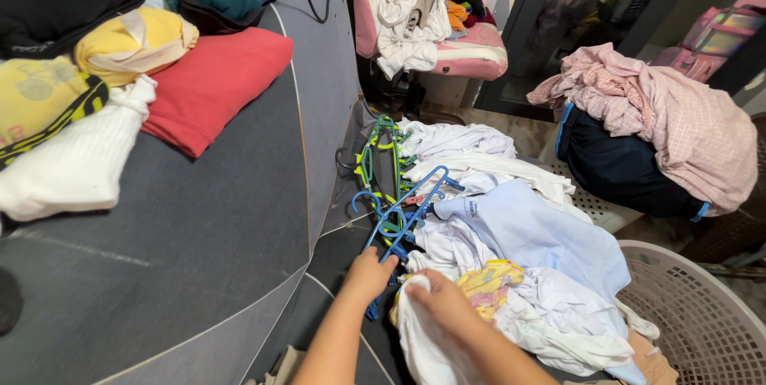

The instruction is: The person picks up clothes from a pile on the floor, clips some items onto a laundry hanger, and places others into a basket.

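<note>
Left hand [369, 275] grips a blue hanger [407, 213]; right hand [443, 301] pinches white cloth [423, 345] beside it.

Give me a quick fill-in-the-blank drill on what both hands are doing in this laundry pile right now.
1. The left hand rests on a ____ plastic clothes hanger.
2. The right hand grips a ____ cloth garment.
3. The folded red fabric lies on the ____ padded surface.
4. The wicker laundry basket sits at the picture's lower ____.

Missing words: blue; white; grey; right
</note>
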